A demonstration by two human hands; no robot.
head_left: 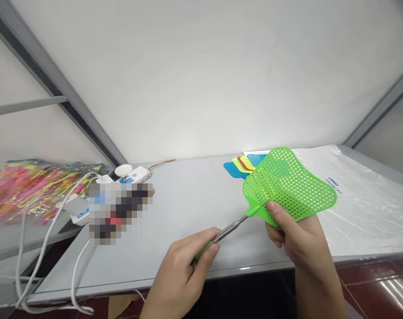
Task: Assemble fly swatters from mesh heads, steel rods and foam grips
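Observation:
A bright green fly swatter (296, 186) with a perforated paddle head is held up over the front of the table, tilted with its head to the upper right. My left hand (184, 270) is closed round its green handle, at the lower end of the silver telescopic rod (230, 229). With thumb on the front and fingers behind, my right hand (296, 235) grips the paddle near its lower edge. Behind the paddle, more fly swatters (234, 169) in blue, yellow and red lie overlapped on the table, partly hidden.
A clear plastic bag (364, 212) with small print lies flat on the right of the grey table (181, 190). On the left are a power strip (135, 176), white cables (52, 226) and a blurred-out object (122, 212). Packed colourful items (45, 186) fill the shelf beyond.

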